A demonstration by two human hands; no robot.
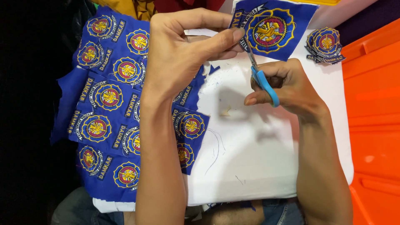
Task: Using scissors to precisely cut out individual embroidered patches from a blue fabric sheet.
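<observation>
My left hand [183,50] pinches the left edge of a square blue cloth piece [287,21] that bears a round red and yellow embroidered badge, holding it up over the white board [258,150]. My right hand [287,85] grips small scissors with blue handles [262,81]; their blades point up and meet the lower left edge of the cloth piece. Under my left forearm a large blue cloth sheet [108,108] with several identical embroidered badges lies across the left half of the board.
A small stack of cut-out round badges [326,45] rests at the board's far right corner. An orange plastic surface [373,112] runs along the right. Loose threads and cloth scraps dot the white board. Jeans-clad legs show at the bottom.
</observation>
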